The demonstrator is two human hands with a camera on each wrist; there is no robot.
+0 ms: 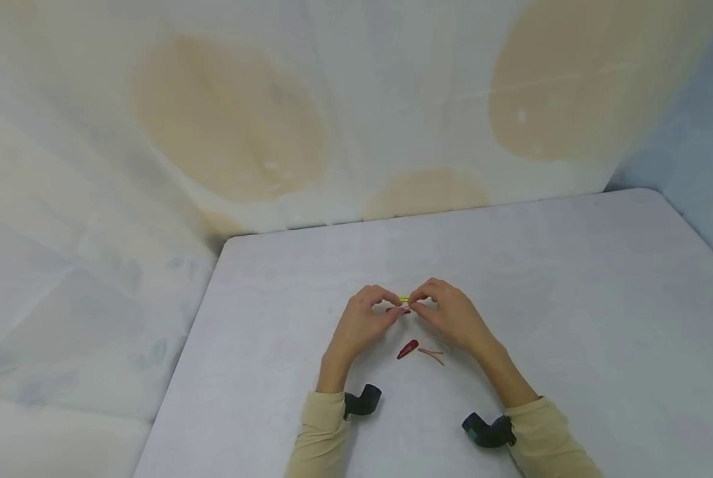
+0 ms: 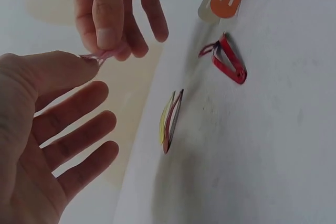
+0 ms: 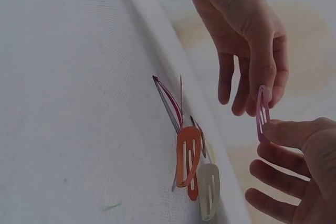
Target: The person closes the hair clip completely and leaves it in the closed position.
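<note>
pink hair clip [image 3: 261, 113] is pinched at its two ends between the left hand [image 1: 361, 323] and the right hand [image 1: 448, 315], above the white table [image 1: 571, 299]. the remaining fingers of both hands are spread loosely. other clips (an orange clip [image 3: 188, 156], a red clip [image 2: 229, 60]) are laid on the table just below.

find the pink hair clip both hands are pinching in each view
Head: hidden between the fingertips at centre; not clearly visible.
Left wrist: pink hair clip upper left, between the left hand and right hand.
Right wrist: right side, upright.
Shared landmark: red clip.
</note>
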